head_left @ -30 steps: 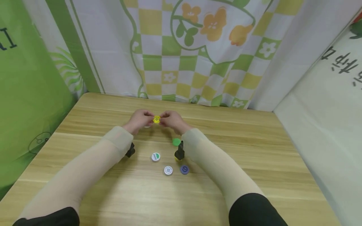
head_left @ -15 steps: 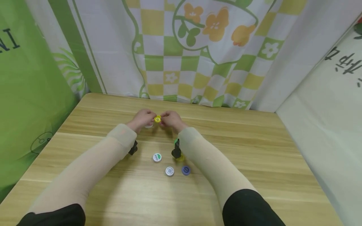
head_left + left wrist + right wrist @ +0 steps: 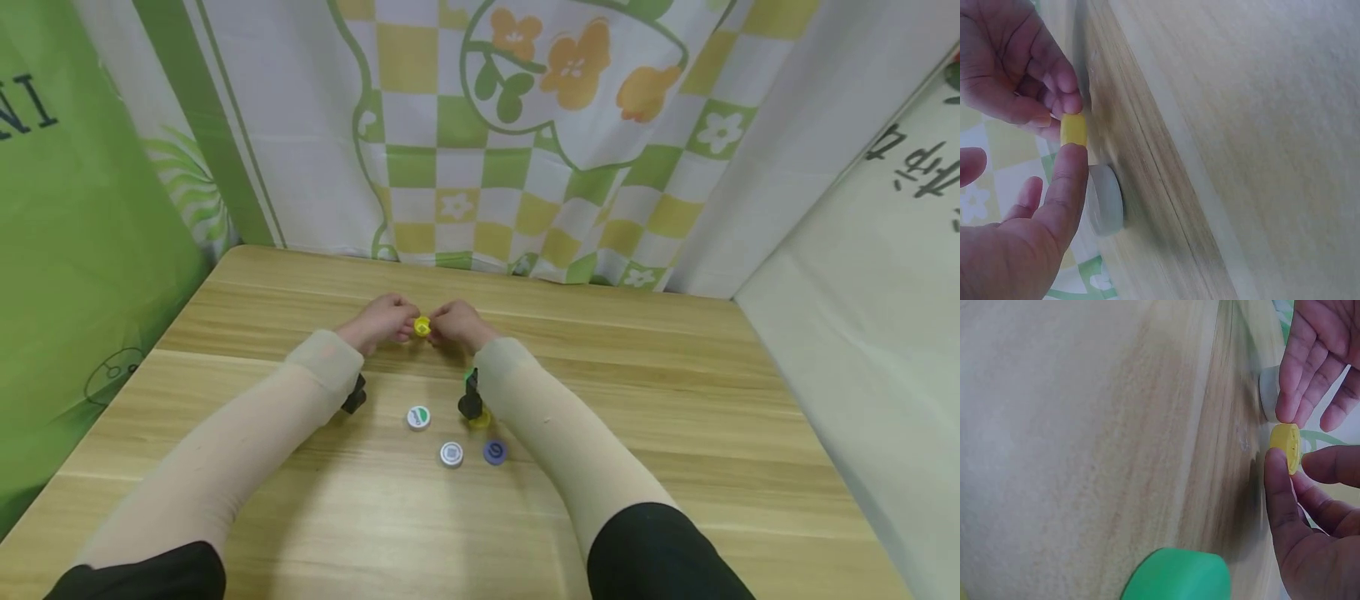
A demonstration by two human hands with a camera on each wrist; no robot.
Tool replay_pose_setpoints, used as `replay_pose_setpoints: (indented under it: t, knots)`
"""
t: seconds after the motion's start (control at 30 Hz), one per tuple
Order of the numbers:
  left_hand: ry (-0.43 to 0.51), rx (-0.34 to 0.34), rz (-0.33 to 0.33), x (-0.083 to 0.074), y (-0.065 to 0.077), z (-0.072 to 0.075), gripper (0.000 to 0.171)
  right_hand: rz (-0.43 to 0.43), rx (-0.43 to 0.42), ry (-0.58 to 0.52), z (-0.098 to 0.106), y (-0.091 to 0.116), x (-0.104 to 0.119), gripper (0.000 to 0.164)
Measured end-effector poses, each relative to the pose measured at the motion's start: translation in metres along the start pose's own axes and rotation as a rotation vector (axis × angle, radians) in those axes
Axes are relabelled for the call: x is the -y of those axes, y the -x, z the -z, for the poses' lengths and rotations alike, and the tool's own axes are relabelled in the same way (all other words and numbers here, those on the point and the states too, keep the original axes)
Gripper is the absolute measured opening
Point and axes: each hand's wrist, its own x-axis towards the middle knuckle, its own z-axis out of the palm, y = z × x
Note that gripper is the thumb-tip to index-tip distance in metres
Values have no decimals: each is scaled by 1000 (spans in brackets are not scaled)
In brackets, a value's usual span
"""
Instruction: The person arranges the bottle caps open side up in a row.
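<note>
Pinching a yellow cap [image 3: 1283, 435]: the right hand [image 3: 459, 323]. The left hand [image 3: 384, 320] is touching its opposite side with fingers straight, thumb apart. Cap is sitting between both hands; a white cap [image 3: 1107, 203] is lying on the table [image 3: 637, 392] near the left hand.

Checkered curtain [image 3: 482, 167] owns the back

Orange flowers [image 3: 576, 73] bloom high on it — and at left, a green sheet [image 3: 82, 200] bearing dark letters [image 3: 36, 100]! On the right, a white sheet [image 3: 862, 267] with black characters [image 3: 930, 169] — wood-grain tabletop [image 3: 645, 375] below.
</note>
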Motion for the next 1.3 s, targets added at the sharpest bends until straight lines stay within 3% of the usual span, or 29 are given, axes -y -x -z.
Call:
replay_pose_setpoints:
  t: [0.3, 0.87, 1.07, 1.3]
  knots:
    - [29, 21, 36, -2, 1, -3, 37, -15, 7, -60, 2, -4, -6, 28]
    - [7, 20, 21, 2, 5, 2, 31, 10, 7, -18, 2, -1, -8, 32]
    - [-54, 15, -8, 0, 10, -5, 39, 53, 26, 65, 17, 9, -4, 33]
    - [-126, 117, -57, -4, 19, -23, 41, 46, 132, 151, 43, 30, -3, 34]
